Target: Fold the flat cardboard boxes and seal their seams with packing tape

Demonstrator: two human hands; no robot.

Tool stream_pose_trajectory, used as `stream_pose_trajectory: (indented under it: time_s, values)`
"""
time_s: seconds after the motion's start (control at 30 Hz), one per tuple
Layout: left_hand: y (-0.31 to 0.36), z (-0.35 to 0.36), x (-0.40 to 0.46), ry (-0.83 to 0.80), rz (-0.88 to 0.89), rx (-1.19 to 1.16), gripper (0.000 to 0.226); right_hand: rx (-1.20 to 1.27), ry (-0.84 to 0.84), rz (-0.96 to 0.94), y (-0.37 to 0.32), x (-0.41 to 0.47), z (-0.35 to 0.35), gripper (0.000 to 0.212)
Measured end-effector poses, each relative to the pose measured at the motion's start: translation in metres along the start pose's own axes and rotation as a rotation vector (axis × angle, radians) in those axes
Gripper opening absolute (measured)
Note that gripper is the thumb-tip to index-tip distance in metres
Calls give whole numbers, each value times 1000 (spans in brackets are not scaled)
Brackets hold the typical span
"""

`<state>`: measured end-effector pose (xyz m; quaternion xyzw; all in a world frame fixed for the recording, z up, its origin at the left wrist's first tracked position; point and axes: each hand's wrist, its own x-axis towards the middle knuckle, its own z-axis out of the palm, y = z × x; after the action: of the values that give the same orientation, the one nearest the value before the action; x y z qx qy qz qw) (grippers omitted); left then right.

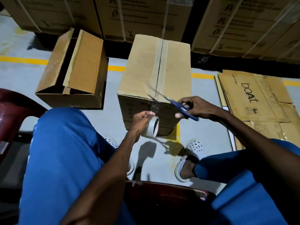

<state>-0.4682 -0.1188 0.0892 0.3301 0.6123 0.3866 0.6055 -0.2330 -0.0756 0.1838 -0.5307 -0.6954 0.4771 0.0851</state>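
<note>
Head view shows the folded box (155, 75) standing on the floor between the person's knees, tape already along its top seam. The left hand (141, 118) holds the tape roll (151, 127), fingers pinching the loose strip tight. The right hand (193, 108) grips the blue scissors (177, 105), blades apart at the box edge. To cut well, keep the strip pulled tight and snip close to the box — then press the end down flat

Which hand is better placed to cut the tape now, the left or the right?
The right hand. It grips the blue-handled scissors, whose open blades sit at the clear tape strip by the taped brown cardboard box. The left hand holds the white tape roll, keeping the strip stretched.
</note>
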Motion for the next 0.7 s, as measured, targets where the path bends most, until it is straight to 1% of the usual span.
stream_pose_trajectory:
  time_s: [0.17,0.3,0.4,0.53,0.7]
  values:
    - [0,-4,-2,40,33,7,15,0,-171,130,40,-38,-3,72]
    - [-3,-3,0,55,34,10,16,65,-233,201,51,-48,-2,72]
    - [-4,-1,1,66,23,23,17,86,-220,199,47,-42,1,67]
    - [-3,-1,-1,63,18,20,16,115,-165,168,33,-23,9,80]
    - [-5,-1,-2,52,9,-23,15,95,-171,116,20,1,26,88]
